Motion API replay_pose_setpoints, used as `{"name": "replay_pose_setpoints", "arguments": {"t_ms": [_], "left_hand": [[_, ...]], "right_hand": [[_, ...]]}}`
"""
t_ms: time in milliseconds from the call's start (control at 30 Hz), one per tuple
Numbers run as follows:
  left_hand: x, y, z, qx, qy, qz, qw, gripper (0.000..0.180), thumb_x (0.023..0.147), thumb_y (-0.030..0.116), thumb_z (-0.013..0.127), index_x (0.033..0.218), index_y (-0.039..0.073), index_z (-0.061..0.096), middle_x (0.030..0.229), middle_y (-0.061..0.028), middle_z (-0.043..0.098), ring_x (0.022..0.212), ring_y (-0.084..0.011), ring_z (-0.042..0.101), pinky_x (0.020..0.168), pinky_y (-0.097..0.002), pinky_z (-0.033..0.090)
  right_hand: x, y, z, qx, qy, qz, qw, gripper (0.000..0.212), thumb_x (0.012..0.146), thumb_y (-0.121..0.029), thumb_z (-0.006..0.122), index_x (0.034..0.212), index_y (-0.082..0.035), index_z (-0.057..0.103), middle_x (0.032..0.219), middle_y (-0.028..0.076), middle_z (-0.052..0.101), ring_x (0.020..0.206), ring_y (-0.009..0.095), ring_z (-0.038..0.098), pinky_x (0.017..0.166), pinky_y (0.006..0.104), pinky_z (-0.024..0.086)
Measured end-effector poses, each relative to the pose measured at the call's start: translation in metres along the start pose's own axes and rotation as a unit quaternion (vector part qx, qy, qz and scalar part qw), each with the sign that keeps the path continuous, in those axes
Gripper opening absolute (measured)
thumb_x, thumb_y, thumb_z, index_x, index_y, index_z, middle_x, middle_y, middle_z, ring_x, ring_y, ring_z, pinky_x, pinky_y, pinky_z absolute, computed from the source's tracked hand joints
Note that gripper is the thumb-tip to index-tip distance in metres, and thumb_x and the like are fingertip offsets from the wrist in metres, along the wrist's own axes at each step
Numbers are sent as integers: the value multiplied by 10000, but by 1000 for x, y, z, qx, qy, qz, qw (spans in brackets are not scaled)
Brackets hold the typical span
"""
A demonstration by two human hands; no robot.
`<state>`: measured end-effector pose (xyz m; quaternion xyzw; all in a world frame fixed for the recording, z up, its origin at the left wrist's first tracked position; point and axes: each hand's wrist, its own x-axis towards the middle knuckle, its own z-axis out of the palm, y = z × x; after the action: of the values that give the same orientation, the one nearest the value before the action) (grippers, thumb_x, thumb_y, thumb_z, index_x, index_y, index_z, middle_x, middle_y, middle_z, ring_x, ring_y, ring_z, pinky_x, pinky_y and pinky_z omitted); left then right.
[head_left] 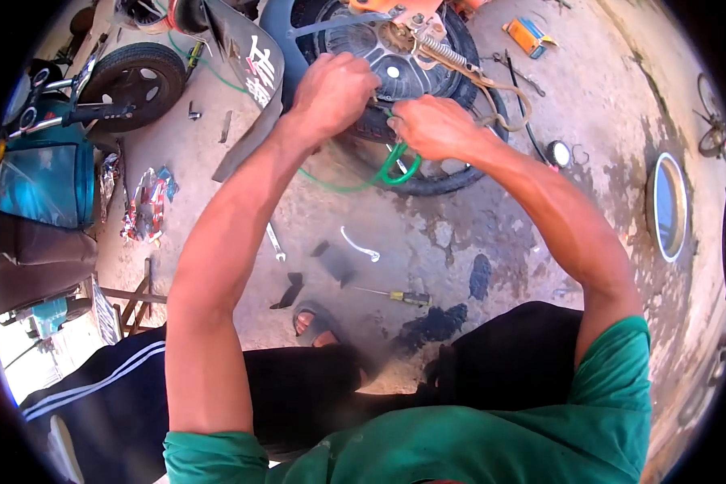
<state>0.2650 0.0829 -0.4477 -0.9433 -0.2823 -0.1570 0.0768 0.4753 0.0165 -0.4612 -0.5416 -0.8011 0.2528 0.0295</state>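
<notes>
Both my hands are at the near edge of a motorcycle wheel (pixel 367 55) with a black tyre and a dusty metal hub. My left hand (pixel 336 93) is closed with its fingers curled down at the tyre's edge; what it grips is hidden. Just to its right, my right hand (pixel 436 125) pinches a green hose (pixel 415 167), whose coil hangs below the fingers. From there the hose runs left across the floor. A second black tyre (pixel 440 187) lies on the floor under the wheel. The coil spring (pixel 444 53) of a shock absorber stands beside the hub.
On the concrete floor lie a wrench (pixel 275 242), a screwdriver (pixel 410 298), a pale curved lever (pixel 360 244) and a round gauge (pixel 558 153). An orange and blue box (pixel 529 38) is far right, a water basin (pixel 657 207) right. Another wheel (pixel 169 68) stands left, near a person's leg (pixel 36 258).
</notes>
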Motion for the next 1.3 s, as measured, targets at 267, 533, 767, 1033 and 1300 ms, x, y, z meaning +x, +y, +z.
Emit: {"name": "replay_pose_setpoints", "arguments": {"t_ms": [267,533,767,1033,1300], "left_hand": [[9,-6,14,-99,-87,24,991,143,909,121,630,976,106,756,952,-97,690,980,-321,686,856,-448,565],[19,4,24,-84,-100,37,991,118,909,111,658,1005,102,726,974,-97,616,924,-337,685,764,-459,565],[6,24,44,-111,7,-9,994,100,879,85,676,975,94,700,945,-89,597,913,-327,666,743,-455,556],[5,29,51,-108,39,-25,993,54,867,83,678,922,83,673,910,-89,593,904,-324,665,735,-463,561],[8,30,57,-121,57,-16,991,46,847,81,678,883,84,651,867,-98,586,868,-341,664,714,-473,560]], "right_hand": [[-3,29,2,-7,-26,-17,1000,354,1041,-339,517,977,-29,674,898,254,723,900,477,692,815,582,533],[-2,33,-4,-17,-7,-26,1000,358,1047,-348,524,957,-29,659,869,236,715,891,473,691,808,586,529],[-1,48,2,-29,-3,-19,999,358,1045,-350,533,971,-25,664,892,256,710,899,484,681,814,589,529],[2,40,-4,-46,-38,12,998,365,995,-326,525,978,-12,711,1028,284,721,997,478,692,902,570,538],[18,51,-5,106,-17,-26,994,345,994,-316,577,996,13,679,876,252,689,872,453,667,780,533,511]]}}
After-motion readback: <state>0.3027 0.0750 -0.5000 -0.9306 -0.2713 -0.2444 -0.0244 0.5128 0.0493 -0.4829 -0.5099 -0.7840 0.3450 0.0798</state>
